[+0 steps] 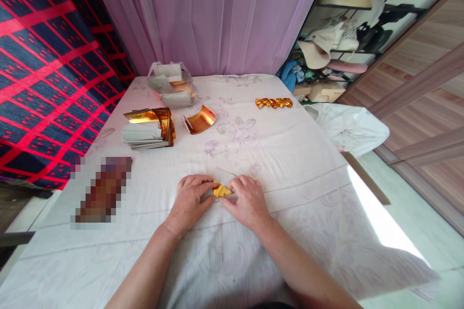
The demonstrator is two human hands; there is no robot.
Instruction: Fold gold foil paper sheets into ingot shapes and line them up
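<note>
My left hand [191,199] and my right hand [247,199] meet at the near middle of the table [290,164], fingers curled down, both pinching one small gold foil paper [222,191] between thumbs and fingertips and pressing it flat on the pale flowered cloth. One folded gold triangle of it shows between my hands, with a silvery white flap sticking out behind it.

Farther off, to my left, I count one stack of paper sheets [143,136], silver side up, with a gold sheet curling over its top. Just to the right of it lies one single curled gold sheet [200,119]. Behind those two sits one clear plastic bag [171,84] holding more sheets. Toward the far right of the table lies one short row of folded gold pieces [273,103], touching one another; I make out about five, though they are too small to count surely.
</note>
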